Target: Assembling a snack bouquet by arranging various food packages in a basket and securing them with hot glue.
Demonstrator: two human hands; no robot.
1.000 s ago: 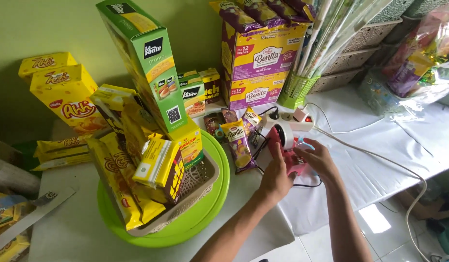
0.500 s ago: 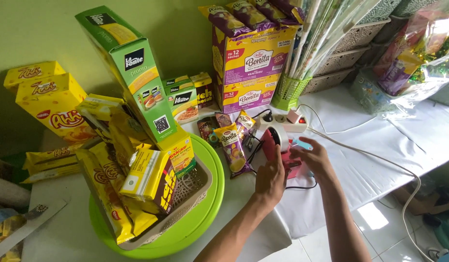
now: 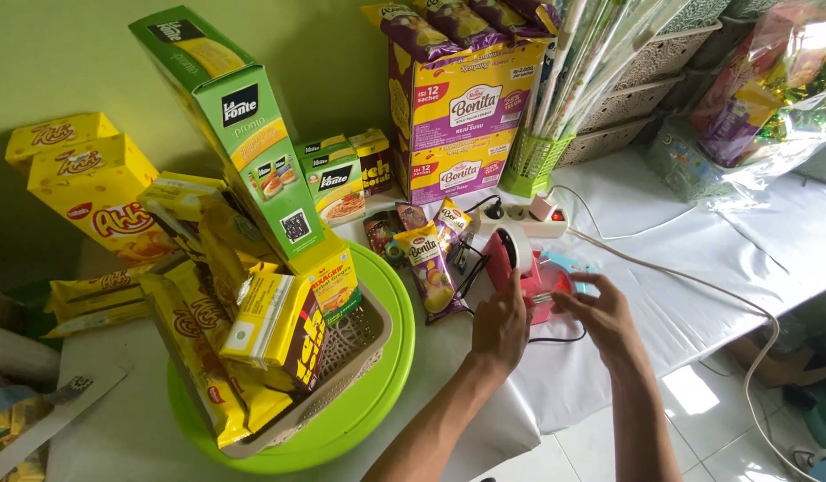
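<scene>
Both hands, left hand (image 3: 500, 323) and right hand (image 3: 599, 312), grip a small pink plastic tape dispenser (image 3: 520, 268) beside the white power strip (image 3: 520, 217), seemingly light, rigid, best held by its base.

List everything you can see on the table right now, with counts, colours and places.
Tape dispenser: one, pink, centre, under both hands.
Power strip: one, white, behind dispenser.
Sachets: several, purple-yellow, left of dispenser.
Purple box: one, back centre.
Green box: one, tall, tilted over basket.
Basket: one, beige, holding yellow packs, on tray.
Tray: one, lime green, round.
Yellow boxes: two, far left.
Pen holder: one, green, holding wrap rolls.
Left hand: on dispenser.
Right hand: at dispenser's right.
</scene>
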